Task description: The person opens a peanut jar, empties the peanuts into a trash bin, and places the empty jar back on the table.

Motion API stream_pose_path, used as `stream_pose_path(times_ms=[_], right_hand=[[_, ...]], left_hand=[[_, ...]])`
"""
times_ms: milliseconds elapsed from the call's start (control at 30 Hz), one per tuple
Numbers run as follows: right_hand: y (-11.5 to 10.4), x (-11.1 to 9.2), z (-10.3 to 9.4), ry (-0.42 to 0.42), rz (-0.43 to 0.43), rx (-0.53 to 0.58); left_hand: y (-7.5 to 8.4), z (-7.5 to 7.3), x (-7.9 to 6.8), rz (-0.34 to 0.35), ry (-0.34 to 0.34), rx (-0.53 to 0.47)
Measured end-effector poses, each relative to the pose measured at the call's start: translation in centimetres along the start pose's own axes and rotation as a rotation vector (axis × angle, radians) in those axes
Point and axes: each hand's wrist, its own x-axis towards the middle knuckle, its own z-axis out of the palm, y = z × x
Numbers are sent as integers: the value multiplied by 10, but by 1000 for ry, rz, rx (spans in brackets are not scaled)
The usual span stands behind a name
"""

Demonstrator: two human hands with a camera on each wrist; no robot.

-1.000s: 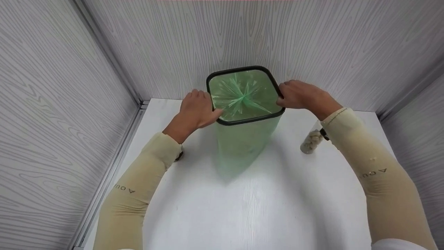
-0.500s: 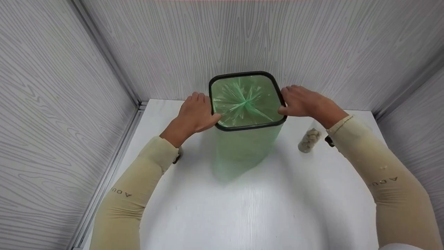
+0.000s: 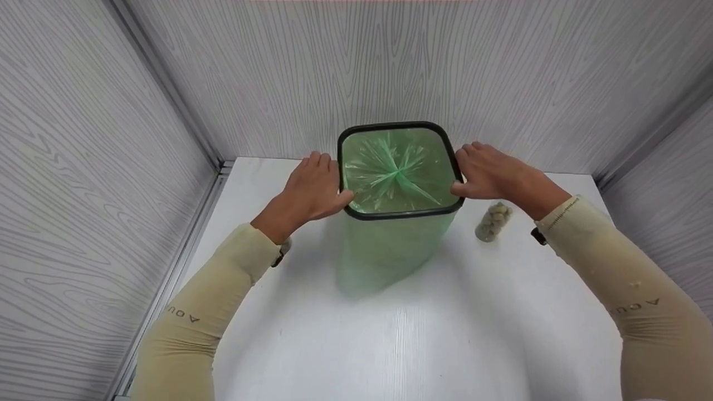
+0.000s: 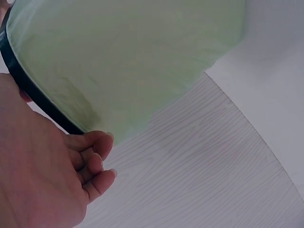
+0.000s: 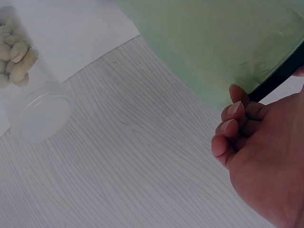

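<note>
In the head view, a black rounded-square rim [image 3: 404, 214] is held up near the back wall. Thin green plastic bag [image 3: 390, 250] material spans it, with pleats gathered to a star in the middle, and hangs beneath toward the table. My left hand [image 3: 313, 186] grips the rim's left side, thumb over the near corner. On the opposite side my right hand [image 3: 490, 172] holds the rim with its thumb on top. From the left wrist view, curled fingers [image 4: 97, 142] sit at the black rim [image 4: 40, 99]. The right wrist view has fingertips [image 5: 232, 109] at the black edge [image 5: 275, 78].
Right of the bag, a clear jar [image 3: 493, 223] of pale peanut-like pieces stands on the white table [image 3: 379, 345]. White wood-grain panels [image 3: 390, 61] enclose the table at the back and both sides.
Both hands have brought the rim and bag nearer to me and slightly right. The bag's lower part has spread wider over the table. The grip stays the same.
</note>
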Motion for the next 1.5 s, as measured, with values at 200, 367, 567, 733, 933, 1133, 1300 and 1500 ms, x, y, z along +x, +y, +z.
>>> stream_pose_path(times_ms=[200,367,567,733,933,1133,1300,1500], right_hand=[[-6,-15,6,74,-68,-60],[-12,-27,11,141,-86,-93],[-19,-39,13,185,-90,-109],[-25,-48,15,210,-117,-127],[-32,-55,16,211,-112,-144],[-37,-65,16,213,-107,-146],[-42,-71,16,211,-93,-139],[-47,-80,17,211,-84,-151]], left_hand=[[4,2,-12,43,15,26],[8,2,-21,77,51,30],[11,1,-32,93,48,37],[13,1,-42,106,41,48],[14,0,-48,125,49,67],[17,2,-54,143,45,70],[19,-1,-59,155,44,65],[22,-2,-65,179,67,98]])
